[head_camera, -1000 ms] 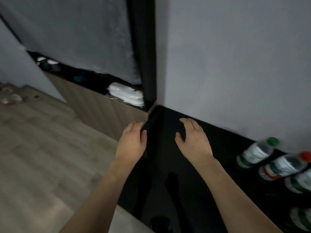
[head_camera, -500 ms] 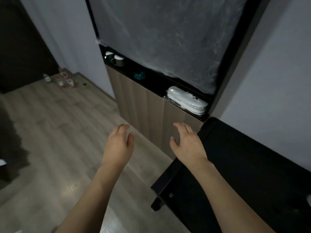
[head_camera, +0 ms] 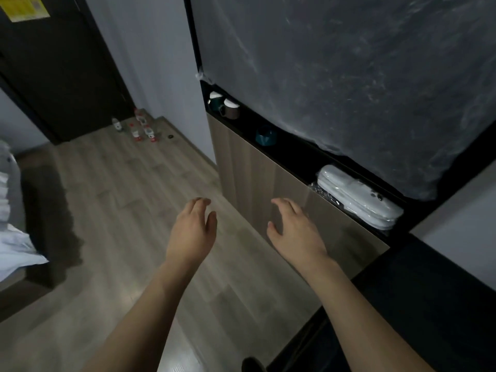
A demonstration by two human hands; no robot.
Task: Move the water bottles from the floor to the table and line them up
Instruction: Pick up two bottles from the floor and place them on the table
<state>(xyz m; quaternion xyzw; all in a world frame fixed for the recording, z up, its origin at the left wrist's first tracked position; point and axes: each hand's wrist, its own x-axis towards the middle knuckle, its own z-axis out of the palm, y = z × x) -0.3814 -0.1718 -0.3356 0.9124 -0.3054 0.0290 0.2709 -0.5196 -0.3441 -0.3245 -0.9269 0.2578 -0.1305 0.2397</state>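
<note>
Bottles (head_camera: 138,127) stand in a small cluster on the wooden floor (head_camera: 112,210) at its far edge, close to the dark door (head_camera: 56,63) and the corner of the grey wall. Both hands are empty and held out in front of the person: the left hand (head_camera: 192,232) hangs over the floor with fingers relaxed and slightly bent, and the right hand (head_camera: 294,232) is spread loosely in front of the wood-faced cabinet (head_camera: 268,183), touching nothing.

The step in hand looks like the walk to fetch more bottles, not a placing. The next move calls for crossing the floor to the cluster, bending down and taking a bottle in each hand.

Only the near left corner of the black table (head_camera: 418,304) shows, at the lower right, and no bottles on it are in view. The open room runs as a lane of bare floor between the cabinet's front on the right and the bed (head_camera: 16,237) on the left. The table's corner and the cabinet's edge lie close to the right arm, so the return trip needs care there.
</note>
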